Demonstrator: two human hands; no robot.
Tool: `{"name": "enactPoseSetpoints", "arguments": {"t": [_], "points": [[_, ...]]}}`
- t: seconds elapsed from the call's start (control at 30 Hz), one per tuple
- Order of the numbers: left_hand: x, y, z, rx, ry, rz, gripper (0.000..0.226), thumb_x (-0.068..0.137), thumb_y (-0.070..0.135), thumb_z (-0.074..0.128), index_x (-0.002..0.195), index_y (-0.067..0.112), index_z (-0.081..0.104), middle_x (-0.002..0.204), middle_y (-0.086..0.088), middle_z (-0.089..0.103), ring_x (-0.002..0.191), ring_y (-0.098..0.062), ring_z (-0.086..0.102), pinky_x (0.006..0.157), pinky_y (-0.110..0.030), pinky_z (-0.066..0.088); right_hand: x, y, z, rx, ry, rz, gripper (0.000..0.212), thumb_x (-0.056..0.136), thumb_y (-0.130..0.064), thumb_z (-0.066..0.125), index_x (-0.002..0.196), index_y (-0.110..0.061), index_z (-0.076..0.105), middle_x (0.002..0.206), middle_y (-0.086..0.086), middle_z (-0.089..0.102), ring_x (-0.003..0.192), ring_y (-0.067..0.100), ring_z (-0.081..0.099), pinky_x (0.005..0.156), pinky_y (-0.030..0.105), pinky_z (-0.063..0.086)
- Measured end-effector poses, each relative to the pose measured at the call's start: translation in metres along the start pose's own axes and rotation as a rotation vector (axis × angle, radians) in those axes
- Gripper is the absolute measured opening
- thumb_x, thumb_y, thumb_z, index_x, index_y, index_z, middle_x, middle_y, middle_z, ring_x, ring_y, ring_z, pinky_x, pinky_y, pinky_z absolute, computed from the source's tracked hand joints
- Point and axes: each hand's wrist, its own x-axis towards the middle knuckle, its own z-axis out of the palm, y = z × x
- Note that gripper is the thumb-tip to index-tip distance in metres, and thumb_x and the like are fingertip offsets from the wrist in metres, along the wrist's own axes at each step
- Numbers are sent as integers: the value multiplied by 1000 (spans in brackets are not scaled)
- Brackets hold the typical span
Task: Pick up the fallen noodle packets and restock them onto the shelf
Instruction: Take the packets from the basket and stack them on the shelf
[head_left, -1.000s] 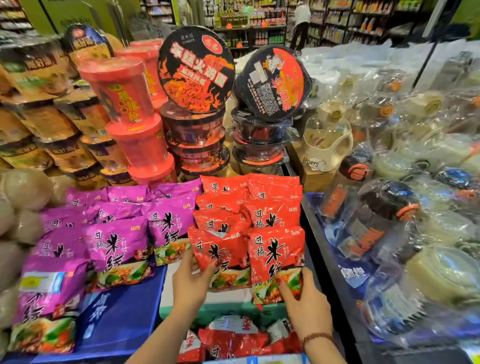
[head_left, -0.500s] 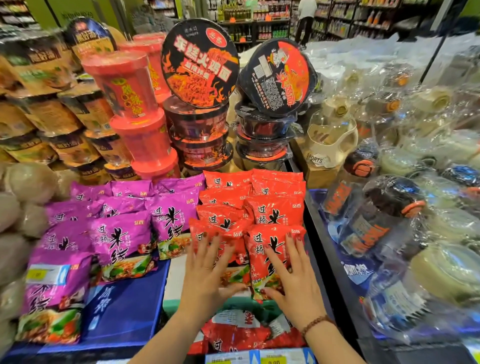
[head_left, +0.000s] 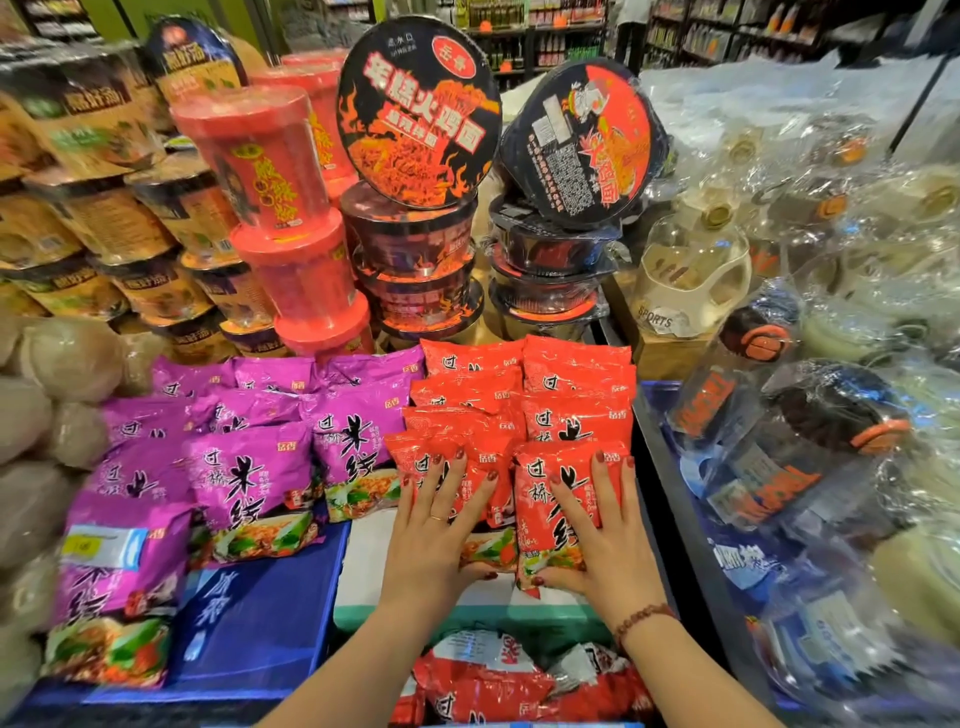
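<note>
Two rows of red noodle packets lie overlapping on the shelf. My left hand rests flat, fingers spread, on the front left red packet. My right hand lies flat on the front right red packet, with its thumb at the packet's lower edge. More red packets lie heaped on a lower level between my forearms.
Purple noodle packets fill the shelf to the left. Red cups and black bowl noodles are stacked behind. Plastic-wrapped bottles crowd the right side, and a blue tray edge shows at the front.
My hands went from gripping the lower edges of the two front red packets to lying flat on top of them, and the packets sit slightly further back.
</note>
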Motion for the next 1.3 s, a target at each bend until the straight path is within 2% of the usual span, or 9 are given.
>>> {"name": "enactPoseSetpoints", "arguments": {"t": [0.17,0.3,0.37,0.53,0.63,0.73,0.97,1.07,1.3], "points": [[-1,6,-5,44,-94,-69,136,53,68,80,154,36,-5,163,-5,10,149,-25,-13,114,-51,9,-2,-1,3,-28,37,1,127,48,-69,76,153,-36,12,162,10,-2,147,37,-8,95,56,42],[0,14,-18,119,-181,-86,111,84,66,55,132,41,-43,149,2,-42,135,-25,-43,116,-48,-18,-4,-6,-3,-97,8,25,134,46,-72,77,153,-35,6,161,13,7,146,41,-1,102,58,32],[-2,17,-26,131,-197,-79,108,87,63,53,132,41,-42,146,3,-46,138,-27,-39,116,-49,-18,-5,-12,-10,-135,-8,39,137,45,-73,78,153,-35,1,159,14,13,144,43,10,106,58,28],[-16,12,-36,65,-96,11,100,87,52,62,149,42,-16,159,3,-22,148,-26,-17,117,-46,-14,-17,-26,-27,-196,46,46,121,55,-69,78,153,-30,17,157,13,24,143,39,15,111,56,14],[-30,9,-47,42,13,91,93,71,42,80,147,32,28,157,-4,31,144,-33,30,115,-52,22,-29,-37,-34,-211,104,27,100,64,-61,77,146,-23,36,152,12,36,141,33,21,114,50,17],[-47,5,-57,-4,105,124,86,61,31,87,135,24,44,143,-8,52,130,-35,50,100,-52,44,-39,-57,-45,-212,140,29,84,66,-52,80,136,-17,51,141,10,51,131,30,45,106,44,39],[-115,-27,-88,-21,133,165,67,59,27,87,120,14,64,121,-9,65,111,-33,63,85,-43,55,-77,-124,-67,-79,160,-20,55,79,-40,68,123,-7,60,123,10,62,112,31,60,92,45,52],[-156,-46,-103,-15,121,171,63,63,29,86,120,13,64,117,-9,67,107,-31,65,80,-41,56,-97,-167,-73,-44,123,-17,52,78,-39,71,119,-8,63,117,9,65,108,31,62,90,45,53],[-274,-111,-116,-48,25,99,54,74,37,74,120,12,65,117,-8,67,107,-30,63,82,-41,56,-145,-267,-60,-34,-37,-87,57,84,-54,42,115,-12,65,112,5,66,105,27,61,90,40,51]]}}
